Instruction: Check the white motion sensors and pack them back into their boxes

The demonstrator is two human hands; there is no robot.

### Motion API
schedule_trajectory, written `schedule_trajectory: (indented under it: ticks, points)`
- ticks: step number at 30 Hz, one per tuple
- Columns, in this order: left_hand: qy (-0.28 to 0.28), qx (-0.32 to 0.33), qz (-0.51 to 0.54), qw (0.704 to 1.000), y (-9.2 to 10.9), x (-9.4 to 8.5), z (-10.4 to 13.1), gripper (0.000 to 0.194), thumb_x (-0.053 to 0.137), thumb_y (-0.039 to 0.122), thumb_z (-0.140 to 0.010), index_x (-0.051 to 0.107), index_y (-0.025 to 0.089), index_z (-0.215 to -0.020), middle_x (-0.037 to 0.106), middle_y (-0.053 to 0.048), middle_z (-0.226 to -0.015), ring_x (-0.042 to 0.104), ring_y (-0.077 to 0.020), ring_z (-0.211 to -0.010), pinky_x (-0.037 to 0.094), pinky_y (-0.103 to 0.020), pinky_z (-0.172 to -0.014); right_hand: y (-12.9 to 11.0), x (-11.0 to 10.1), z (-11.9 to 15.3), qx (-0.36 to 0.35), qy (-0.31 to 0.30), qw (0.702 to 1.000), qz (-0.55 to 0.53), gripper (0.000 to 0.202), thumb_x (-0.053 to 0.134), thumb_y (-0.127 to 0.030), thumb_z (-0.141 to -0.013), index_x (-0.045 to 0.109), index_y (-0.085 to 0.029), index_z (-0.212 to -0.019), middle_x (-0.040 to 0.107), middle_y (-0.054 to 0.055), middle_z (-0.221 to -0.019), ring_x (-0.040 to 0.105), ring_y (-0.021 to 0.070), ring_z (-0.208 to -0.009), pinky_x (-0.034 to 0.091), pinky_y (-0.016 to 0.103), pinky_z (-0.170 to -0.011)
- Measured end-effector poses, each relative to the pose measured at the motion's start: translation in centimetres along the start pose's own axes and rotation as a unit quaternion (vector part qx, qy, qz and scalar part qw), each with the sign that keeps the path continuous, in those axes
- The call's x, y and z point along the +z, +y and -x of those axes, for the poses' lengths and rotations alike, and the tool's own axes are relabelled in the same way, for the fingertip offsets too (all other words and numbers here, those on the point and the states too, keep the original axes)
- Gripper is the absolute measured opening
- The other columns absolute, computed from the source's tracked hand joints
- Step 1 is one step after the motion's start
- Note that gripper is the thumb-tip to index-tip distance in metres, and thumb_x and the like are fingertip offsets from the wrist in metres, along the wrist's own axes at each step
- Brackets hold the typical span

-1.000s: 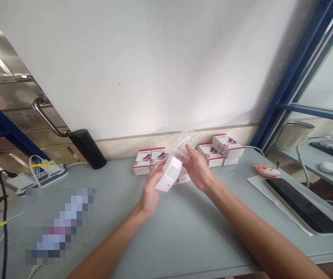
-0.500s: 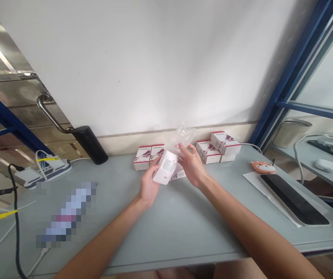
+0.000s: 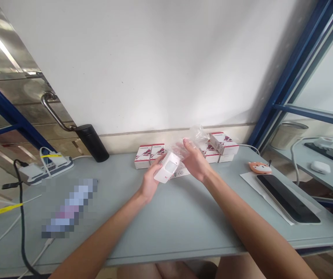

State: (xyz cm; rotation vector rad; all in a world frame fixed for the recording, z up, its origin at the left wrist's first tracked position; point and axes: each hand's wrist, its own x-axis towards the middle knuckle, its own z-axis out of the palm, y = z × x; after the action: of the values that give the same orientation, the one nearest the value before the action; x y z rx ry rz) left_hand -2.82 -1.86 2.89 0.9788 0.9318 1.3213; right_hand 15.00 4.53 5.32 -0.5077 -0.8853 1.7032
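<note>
A white device (image 3: 167, 167) with a greyish window and a small red mark is tilted in my left hand (image 3: 150, 183), whose fingers wrap round its left side. My right hand (image 3: 195, 161) is closed on a clear plastic bag (image 3: 199, 133), just right of the device. The bag spreads above and to the left of that hand, close to the device's upper end. Behind the device, partly hidden by both hands, a white printed box (image 3: 181, 171) lies on the table.
White and red boxes (image 3: 143, 156) stand at the wall, with more stacked boxes (image 3: 224, 143) to the right. A black cylinder (image 3: 92, 142), a power strip (image 3: 51, 170), a blurred-out object (image 3: 70, 209), an orange case (image 3: 259, 167) and a phone (image 3: 287, 198) are on the grey table (image 3: 166, 232).
My right hand has moved slightly right, away from the device, drawing the plastic bag with it. My left hand still holds the device. The view has shifted a little.
</note>
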Motion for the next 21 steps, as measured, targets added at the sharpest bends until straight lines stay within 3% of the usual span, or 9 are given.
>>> schedule_trajectory:
  ticks: [5, 9, 16, 21]
  points:
    - [0.034, 0.009, 0.005, 0.999, 0.3, 0.0, -0.1, 0.054, 0.066, 0.035, -0.086, 0.067, 0.029, -0.14, 0.068, -0.004, -0.137, 0.064, -0.0211, -0.096, 0.05, -0.029, -0.072, 0.6, -0.3, -0.1, 0.002, -0.05, 0.995, 0.09, 0.046, 0.087, -0.058, -0.08, 0.067, -0.029, -0.11, 0.074, 0.003, -0.108, 0.068, 0.0254, -0.107, 0.05, 0.037, -0.093]
    - [0.024, 0.01, 0.053, 0.998, 0.7, 0.0, -0.4, 0.054, 0.064, 0.034, -0.086, 0.066, 0.023, -0.139, 0.071, -0.008, -0.13, 0.067, -0.0234, -0.093, 0.053, -0.032, -0.072, 1.1, -0.9, -0.5, -0.02, -0.014, 0.984, 0.174, 0.055, 0.089, -0.057, -0.077, 0.066, -0.029, -0.119, 0.073, 0.001, -0.106, 0.066, 0.0218, -0.097, 0.05, 0.037, -0.091]
    - [-0.026, -0.051, 0.122, 0.991, 0.7, 0.2, -0.3, 0.046, 0.061, 0.033, -0.086, 0.069, 0.012, -0.126, 0.077, -0.015, -0.102, 0.071, -0.0286, -0.073, 0.051, -0.039, -0.067, 0.7, -1.1, -0.7, -0.05, 0.038, 0.953, 0.298, 0.061, 0.076, -0.073, -0.081, 0.068, -0.027, -0.12, 0.069, 0.003, -0.099, 0.062, 0.0211, -0.089, 0.049, 0.035, -0.08]
    - [-0.045, -0.077, 0.178, 0.98, 1.0, 0.5, -0.1, 0.042, 0.059, 0.033, -0.086, 0.071, 0.01, -0.12, 0.078, -0.02, -0.11, 0.069, -0.0264, -0.074, 0.051, -0.038, -0.069, 0.3, -1.1, -0.4, -0.022, -0.01, 0.973, 0.231, 0.062, 0.075, -0.074, -0.083, 0.065, -0.028, -0.124, 0.067, 0.0, -0.094, 0.059, 0.0174, -0.083, 0.048, 0.033, -0.083]
